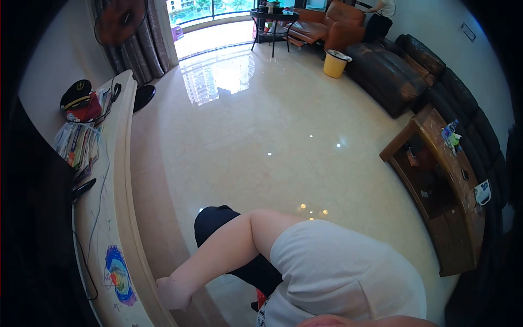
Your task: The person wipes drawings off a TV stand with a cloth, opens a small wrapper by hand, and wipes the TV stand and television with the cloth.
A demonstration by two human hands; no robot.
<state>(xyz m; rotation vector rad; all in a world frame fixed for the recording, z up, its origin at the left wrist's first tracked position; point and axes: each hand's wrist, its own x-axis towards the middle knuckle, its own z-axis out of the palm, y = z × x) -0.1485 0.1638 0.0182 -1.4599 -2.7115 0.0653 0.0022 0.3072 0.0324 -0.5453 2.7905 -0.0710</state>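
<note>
My right arm, in a pale short sleeve, bends across the lower middle of the head view. At its end my right hand point(174, 293) is low against the front edge of the long cream cabinet point(122, 163). The fingers are hidden, so whether they hold anything cannot be seen. A dark-trousered knee point(215, 220) shows behind the forearm. Below it a small part of a red object point(261, 297) shows beside my shirt. My left hand is out of view. Nearest the right hand on the cabinet top is a colourful crayon-like drawing point(119, 275).
Cables, books point(79, 144) and a peaked cap point(76, 95) lie on the cabinet; a fan point(121, 22) stands beyond. Rightward are a wooden coffee table point(436, 131), dark sofa point(387, 76) and yellow bin point(334, 64). A round table point(274, 15) and another person point(379, 22) are at the back.
</note>
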